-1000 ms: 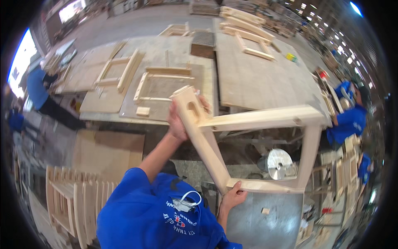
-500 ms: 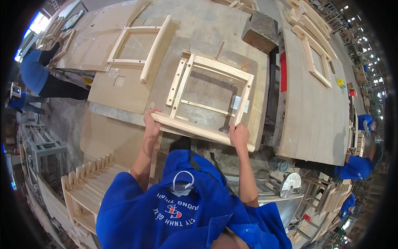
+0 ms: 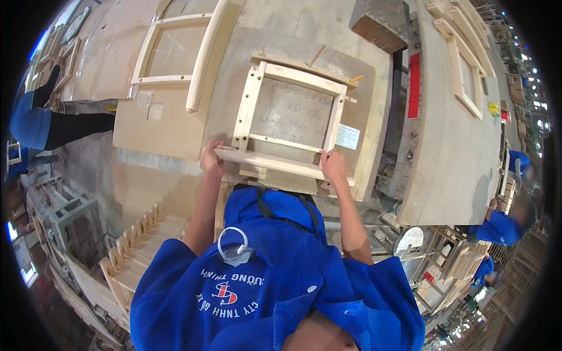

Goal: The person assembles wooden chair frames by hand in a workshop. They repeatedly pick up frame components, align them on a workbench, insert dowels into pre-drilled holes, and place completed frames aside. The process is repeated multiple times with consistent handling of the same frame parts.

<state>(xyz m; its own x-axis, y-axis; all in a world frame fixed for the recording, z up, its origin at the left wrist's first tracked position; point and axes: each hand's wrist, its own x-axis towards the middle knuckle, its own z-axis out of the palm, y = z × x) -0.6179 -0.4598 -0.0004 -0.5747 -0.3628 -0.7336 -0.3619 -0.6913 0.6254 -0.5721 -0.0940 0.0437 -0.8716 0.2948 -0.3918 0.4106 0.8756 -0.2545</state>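
Frame (image 3: 269,162) was held at the near edge of the bench (image 3: 293,23), its near left end gripped by the left hand (image 3: 212,159), near right corner grasped by the right hand (image 3: 333,166), label (image 3: 348,136) noted alongside.

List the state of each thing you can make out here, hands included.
Left hand: grip closed on the near rail's left end.
Right hand: grip closed near the frame's near right corner.
Wooden frame: held in both hands; whether fully flat, cannot tell.
Paper label: flat, right of the frame.
Second frame: lying unheld, further left.
Dark block: resting on the table.
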